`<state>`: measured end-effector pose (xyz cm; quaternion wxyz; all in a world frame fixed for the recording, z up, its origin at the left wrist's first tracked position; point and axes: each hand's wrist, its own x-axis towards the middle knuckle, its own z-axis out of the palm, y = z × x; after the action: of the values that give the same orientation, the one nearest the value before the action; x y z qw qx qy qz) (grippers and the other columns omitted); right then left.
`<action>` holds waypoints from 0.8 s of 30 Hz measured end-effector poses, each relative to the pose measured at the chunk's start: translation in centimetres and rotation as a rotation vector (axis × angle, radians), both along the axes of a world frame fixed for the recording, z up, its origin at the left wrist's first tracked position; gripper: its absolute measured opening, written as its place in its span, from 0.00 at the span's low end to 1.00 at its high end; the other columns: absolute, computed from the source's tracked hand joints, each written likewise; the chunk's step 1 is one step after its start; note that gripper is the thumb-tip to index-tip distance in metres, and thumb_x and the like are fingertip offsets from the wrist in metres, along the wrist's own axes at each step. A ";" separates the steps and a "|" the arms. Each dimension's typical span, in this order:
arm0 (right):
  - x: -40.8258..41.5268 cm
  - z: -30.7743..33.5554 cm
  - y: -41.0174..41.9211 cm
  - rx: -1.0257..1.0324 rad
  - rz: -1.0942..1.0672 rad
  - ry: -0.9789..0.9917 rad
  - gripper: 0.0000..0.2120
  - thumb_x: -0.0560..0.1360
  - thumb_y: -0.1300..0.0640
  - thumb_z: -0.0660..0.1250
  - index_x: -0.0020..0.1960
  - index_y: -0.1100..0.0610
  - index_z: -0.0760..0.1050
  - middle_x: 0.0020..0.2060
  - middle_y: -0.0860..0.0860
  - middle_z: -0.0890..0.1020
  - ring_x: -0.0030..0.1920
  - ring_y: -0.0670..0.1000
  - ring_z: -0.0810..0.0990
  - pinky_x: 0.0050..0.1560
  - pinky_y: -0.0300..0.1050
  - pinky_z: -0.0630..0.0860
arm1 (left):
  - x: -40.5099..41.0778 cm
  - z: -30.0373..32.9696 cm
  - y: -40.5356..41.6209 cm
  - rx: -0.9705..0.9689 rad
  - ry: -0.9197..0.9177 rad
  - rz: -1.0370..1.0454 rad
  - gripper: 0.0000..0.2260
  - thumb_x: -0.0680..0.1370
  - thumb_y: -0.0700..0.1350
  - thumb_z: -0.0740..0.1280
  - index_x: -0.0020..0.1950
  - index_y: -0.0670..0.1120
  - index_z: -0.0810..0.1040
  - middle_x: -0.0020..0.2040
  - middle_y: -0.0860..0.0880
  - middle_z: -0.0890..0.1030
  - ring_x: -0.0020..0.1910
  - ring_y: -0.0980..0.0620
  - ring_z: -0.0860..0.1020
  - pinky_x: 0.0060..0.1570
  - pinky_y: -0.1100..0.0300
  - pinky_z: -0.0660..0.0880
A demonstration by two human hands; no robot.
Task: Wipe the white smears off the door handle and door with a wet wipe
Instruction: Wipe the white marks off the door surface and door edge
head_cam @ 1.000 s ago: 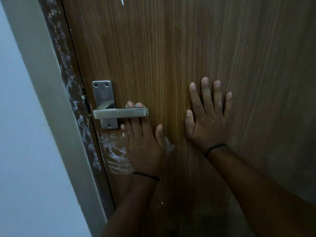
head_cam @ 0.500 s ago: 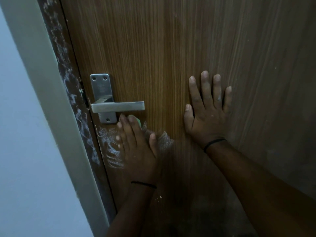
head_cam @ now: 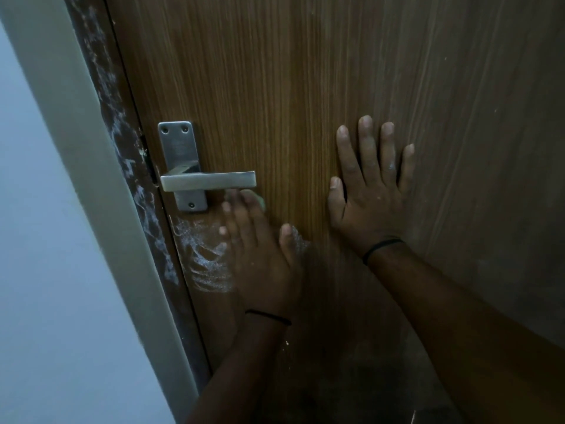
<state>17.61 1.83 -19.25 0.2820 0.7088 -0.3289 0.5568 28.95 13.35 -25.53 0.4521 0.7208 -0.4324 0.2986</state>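
A brown wood-grain door point(head_cam: 305, 87) fills most of the frame, its grain running top to bottom. At centre left sits one brushed-metal lever handle point(head_cam: 208, 181), its long axis horizontal, the free end pointing toward the right of the frame; it is mounted on one upright rectangular backplate point(head_cam: 180, 154) with two screws at the top and one at the bottom. Two bare hands are on the door, each with a thin dark band at the wrist. The left hand point(head_cam: 260, 258) lies flat just below the lever's free end, fingers point(head_cam: 241, 215) straight and pointing up, slightly blurred, pressing a wet wipe point(head_cam: 261, 201) against the wood; only one small pale green edge of the wipe shows past the fingertips. The right hand point(head_cam: 367, 194) rests open and flat on the door at centre right, well apart from the handle, fingers spread and pointing up, holding nothing. One patch of white smears point(head_cam: 204, 258) lies on the door below the backplate, touching the left hand's left side, with a fainter trace beside the thumb. More white marks streak the dark door frame point(head_cam: 122, 133) along the left.
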 end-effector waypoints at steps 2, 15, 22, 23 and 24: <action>-0.1 -0.1 -0.1 0.003 -0.005 0.002 0.29 0.81 0.48 0.54 0.80 0.51 0.52 0.80 0.54 0.56 0.80 0.59 0.51 0.76 0.66 0.50 | -0.9 -0.4 -0.3 0.050 -0.089 -0.068 0.30 0.83 0.54 0.51 0.81 0.44 0.45 0.81 0.47 0.42 0.80 0.49 0.42 0.77 0.46 0.46; -0.2 -0.6 0.1 0.020 -0.001 0.016 0.29 0.82 0.47 0.53 0.80 0.51 0.50 0.80 0.54 0.55 0.80 0.58 0.49 0.76 0.67 0.50 | 2.0 -2.2 0.7 0.065 -0.045 0.027 0.29 0.84 0.54 0.51 0.81 0.46 0.45 0.81 0.47 0.43 0.80 0.49 0.43 0.77 0.43 0.49; -0.2 -0.5 0.3 0.016 -0.004 0.016 0.30 0.81 0.48 0.54 0.80 0.51 0.51 0.79 0.55 0.56 0.79 0.59 0.51 0.75 0.67 0.51 | 1.0 -3.4 0.5 0.118 -0.167 -0.005 0.28 0.84 0.56 0.48 0.81 0.48 0.46 0.82 0.48 0.46 0.80 0.50 0.45 0.77 0.52 0.42; -0.3 -0.4 0.3 0.019 -0.008 0.018 0.29 0.81 0.48 0.54 0.80 0.51 0.51 0.79 0.55 0.56 0.79 0.59 0.51 0.75 0.67 0.51 | 0.8 -3.3 0.4 0.105 -0.114 0.012 0.28 0.84 0.56 0.48 0.81 0.47 0.46 0.82 0.48 0.45 0.80 0.50 0.45 0.77 0.52 0.41; -0.3 -0.4 0.4 0.023 -0.009 0.020 0.29 0.81 0.48 0.54 0.80 0.51 0.52 0.79 0.55 0.56 0.79 0.59 0.51 0.76 0.67 0.51 | 0.4 -3.2 0.2 0.108 -0.096 0.003 0.28 0.84 0.57 0.48 0.81 0.47 0.46 0.82 0.48 0.45 0.80 0.50 0.45 0.77 0.52 0.42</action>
<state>17.32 2.24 -19.60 0.2796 0.7158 -0.3357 0.5447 29.38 13.58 -28.77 0.3907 0.7296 -0.4680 0.3099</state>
